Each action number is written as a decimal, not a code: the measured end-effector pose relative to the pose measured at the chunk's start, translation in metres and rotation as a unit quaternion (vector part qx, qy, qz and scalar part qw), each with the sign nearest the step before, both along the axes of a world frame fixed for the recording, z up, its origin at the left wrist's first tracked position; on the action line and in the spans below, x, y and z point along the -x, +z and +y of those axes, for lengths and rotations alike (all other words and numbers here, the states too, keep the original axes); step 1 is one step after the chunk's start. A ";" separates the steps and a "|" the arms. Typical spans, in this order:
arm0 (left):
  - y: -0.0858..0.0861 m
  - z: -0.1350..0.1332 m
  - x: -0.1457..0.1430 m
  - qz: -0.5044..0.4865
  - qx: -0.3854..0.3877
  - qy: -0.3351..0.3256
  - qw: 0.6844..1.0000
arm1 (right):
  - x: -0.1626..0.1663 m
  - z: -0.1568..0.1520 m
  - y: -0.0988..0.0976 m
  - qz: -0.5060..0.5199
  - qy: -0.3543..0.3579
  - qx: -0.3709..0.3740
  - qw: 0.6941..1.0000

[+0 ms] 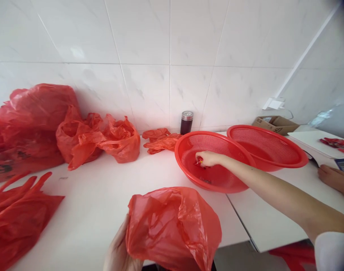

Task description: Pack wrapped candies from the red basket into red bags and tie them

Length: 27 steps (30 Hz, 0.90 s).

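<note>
Apparently the work is only in its early part. The right hand (206,159) reaches into the nearer red basket (189,145), which stands on the counter (98,195) near its seam, and its fingers are pinched together on a small red thing (199,162); what it is cannot be told. Only a few dark bits lie on the bottom of this basket. The left hand (119,250) is at the front edge of the counter and grips the side of a red plastic bag (172,226), whose mouth is loosely open toward the basket. How much is inside the bag is hidden.

A second red basket (273,145) stands just behind the first one, touching it, and looks nearly bare. Several more red bags wait: a big heap (33,120) at the left back corner, a crumpled open one (110,137) beside it, flat ones (16,214) at the left front edge, and small folded ones (160,140) near the wall.

The counter is white and smooth, and the wall (160,56) is of large white tiles. A dark flask (186,122) stands against it, and a cardboard box (275,124) is farther right. Another person's hand (334,178) rests at the right edge.
</note>
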<state>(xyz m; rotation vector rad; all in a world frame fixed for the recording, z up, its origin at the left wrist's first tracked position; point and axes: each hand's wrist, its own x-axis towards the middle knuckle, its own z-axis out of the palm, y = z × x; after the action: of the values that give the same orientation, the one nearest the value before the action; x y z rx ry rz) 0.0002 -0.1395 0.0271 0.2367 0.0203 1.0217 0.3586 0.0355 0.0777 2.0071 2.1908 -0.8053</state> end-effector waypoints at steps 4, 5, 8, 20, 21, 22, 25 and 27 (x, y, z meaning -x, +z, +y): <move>0.004 0.000 0.002 -0.022 -0.008 -0.005 1.000 | -0.001 -0.015 0.037 0.100 -0.030 -0.018 0.994; 0.005 0.000 0.001 -0.025 -0.011 -0.006 1.000 | 0.004 -0.023 0.048 0.155 -0.035 -0.028 0.987; 0.008 0.001 -0.006 -0.023 -0.013 -0.006 1.000 | 0.037 -0.056 0.075 0.384 -0.009 -0.027 0.923; 0.028 -0.018 -0.009 0.143 0.100 0.081 0.981 | 0.133 -0.119 -0.009 -0.005 0.288 -0.069 0.955; 0.030 -0.018 -0.006 0.151 0.106 0.082 0.979 | 0.130 -0.117 -0.008 -0.010 0.299 -0.056 0.953; 0.031 -0.019 -0.004 0.154 0.109 0.078 0.979 | 0.127 -0.116 -0.004 0.001 0.308 -0.049 0.950; 0.036 -0.017 -0.003 0.147 0.111 0.078 0.980 | 0.123 -0.117 0.027 0.105 0.331 -0.052 0.936; 0.037 -0.015 -0.006 0.149 0.110 0.080 0.979 | 0.117 -0.113 0.052 0.190 0.328 -0.072 0.923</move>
<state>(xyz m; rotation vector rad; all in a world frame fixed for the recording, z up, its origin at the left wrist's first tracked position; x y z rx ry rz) 0.0061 -0.1548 0.0642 0.1856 0.4279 1.1264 0.2420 -0.0774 0.1300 1.0531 2.9377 -0.9950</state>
